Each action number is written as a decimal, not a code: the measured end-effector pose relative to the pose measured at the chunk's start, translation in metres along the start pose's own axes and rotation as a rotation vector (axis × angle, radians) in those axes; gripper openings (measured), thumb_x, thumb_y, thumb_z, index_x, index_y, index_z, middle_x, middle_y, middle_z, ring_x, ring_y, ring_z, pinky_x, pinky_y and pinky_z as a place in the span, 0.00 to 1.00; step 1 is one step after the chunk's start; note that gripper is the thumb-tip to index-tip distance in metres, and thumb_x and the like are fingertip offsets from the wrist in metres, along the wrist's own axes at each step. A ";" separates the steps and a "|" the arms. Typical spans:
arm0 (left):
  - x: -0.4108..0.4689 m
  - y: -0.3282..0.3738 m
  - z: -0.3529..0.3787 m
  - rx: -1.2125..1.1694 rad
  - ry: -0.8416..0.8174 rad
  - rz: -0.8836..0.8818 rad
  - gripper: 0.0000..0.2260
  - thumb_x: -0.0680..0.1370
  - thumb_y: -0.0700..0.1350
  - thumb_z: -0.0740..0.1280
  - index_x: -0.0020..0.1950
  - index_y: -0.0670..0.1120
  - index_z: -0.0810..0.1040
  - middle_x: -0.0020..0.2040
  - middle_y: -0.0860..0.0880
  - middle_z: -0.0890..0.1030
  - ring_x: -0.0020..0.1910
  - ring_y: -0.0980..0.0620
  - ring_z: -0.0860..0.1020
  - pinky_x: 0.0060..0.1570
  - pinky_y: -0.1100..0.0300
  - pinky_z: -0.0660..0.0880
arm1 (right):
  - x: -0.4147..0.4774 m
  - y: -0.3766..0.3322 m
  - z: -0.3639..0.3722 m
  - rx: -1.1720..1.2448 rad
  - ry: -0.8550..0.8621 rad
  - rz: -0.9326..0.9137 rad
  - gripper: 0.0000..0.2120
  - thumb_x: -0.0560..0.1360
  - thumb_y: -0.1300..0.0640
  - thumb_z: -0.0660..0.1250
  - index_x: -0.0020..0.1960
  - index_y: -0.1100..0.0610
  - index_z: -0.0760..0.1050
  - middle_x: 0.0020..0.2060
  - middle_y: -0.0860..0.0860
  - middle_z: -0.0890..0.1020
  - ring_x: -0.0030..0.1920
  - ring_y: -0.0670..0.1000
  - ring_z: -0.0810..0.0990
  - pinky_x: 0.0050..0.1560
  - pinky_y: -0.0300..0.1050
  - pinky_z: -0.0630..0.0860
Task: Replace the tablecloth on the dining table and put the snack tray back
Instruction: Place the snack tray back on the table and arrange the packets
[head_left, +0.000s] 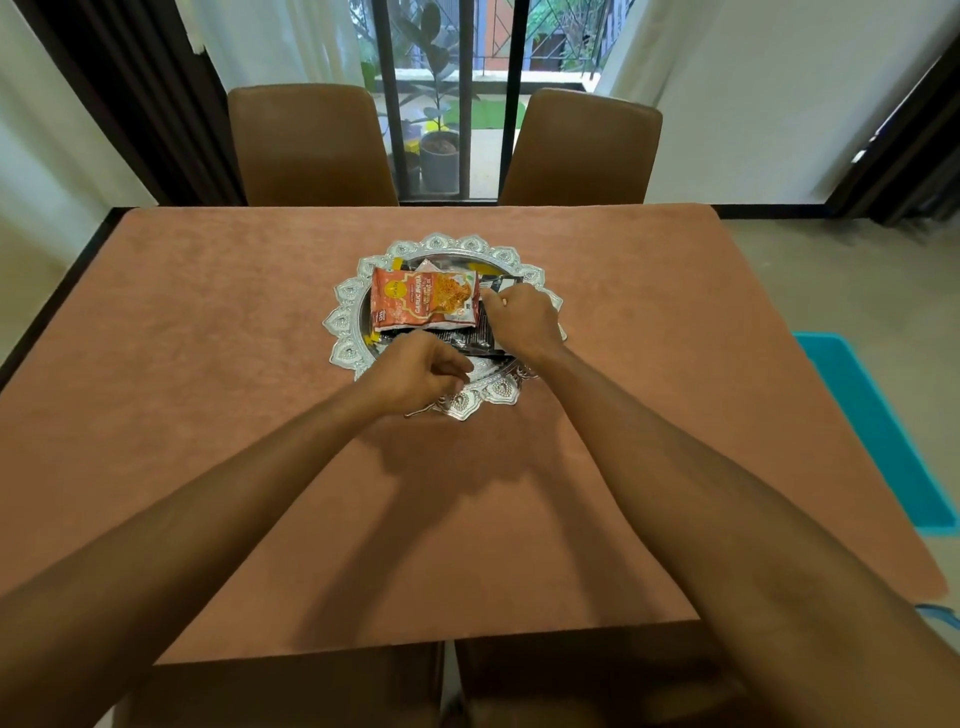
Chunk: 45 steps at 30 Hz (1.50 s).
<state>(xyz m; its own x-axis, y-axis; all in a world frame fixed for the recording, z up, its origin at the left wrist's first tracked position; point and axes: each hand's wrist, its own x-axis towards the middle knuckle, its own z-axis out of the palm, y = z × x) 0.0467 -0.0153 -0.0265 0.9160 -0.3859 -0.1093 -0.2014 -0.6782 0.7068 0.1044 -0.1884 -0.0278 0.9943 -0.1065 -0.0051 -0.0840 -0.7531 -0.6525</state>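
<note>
Left hand (421, 371) hides part of the snack tray (343, 306).

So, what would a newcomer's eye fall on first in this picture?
The ornate silver tray in the middle of the terracotta tablecloth, with an orange packet lying on darker packets. The left hand and the right hand reach over it, fingers curled.
</note>
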 end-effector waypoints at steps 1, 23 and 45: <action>0.003 -0.001 -0.003 -0.039 -0.004 -0.025 0.11 0.74 0.37 0.75 0.55 0.43 0.85 0.45 0.48 0.87 0.38 0.64 0.82 0.41 0.69 0.76 | 0.000 -0.001 -0.001 0.003 -0.005 0.004 0.26 0.83 0.47 0.60 0.27 0.54 0.66 0.25 0.50 0.69 0.31 0.54 0.70 0.35 0.46 0.61; 0.012 0.058 -0.008 -0.098 0.437 0.221 0.10 0.74 0.35 0.72 0.52 0.45 0.87 0.44 0.54 0.85 0.44 0.64 0.80 0.48 0.72 0.74 | -0.035 -0.031 0.005 1.665 -0.396 0.756 0.19 0.83 0.58 0.56 0.33 0.55 0.71 0.18 0.45 0.66 0.14 0.42 0.62 0.13 0.31 0.54; -0.011 -0.014 -0.013 0.489 0.004 0.226 0.13 0.84 0.46 0.59 0.46 0.44 0.79 0.40 0.49 0.81 0.40 0.46 0.77 0.39 0.50 0.73 | -0.022 -0.002 0.015 0.250 0.096 0.030 0.28 0.84 0.45 0.59 0.30 0.59 0.71 0.24 0.52 0.70 0.25 0.50 0.65 0.28 0.46 0.56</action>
<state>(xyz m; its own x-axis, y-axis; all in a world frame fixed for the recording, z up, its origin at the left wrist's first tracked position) 0.0439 0.0065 -0.0255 0.8326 -0.5538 0.0114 -0.5305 -0.7912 0.3044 0.0834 -0.1747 -0.0380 0.9798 -0.1965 0.0373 -0.0823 -0.5660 -0.8203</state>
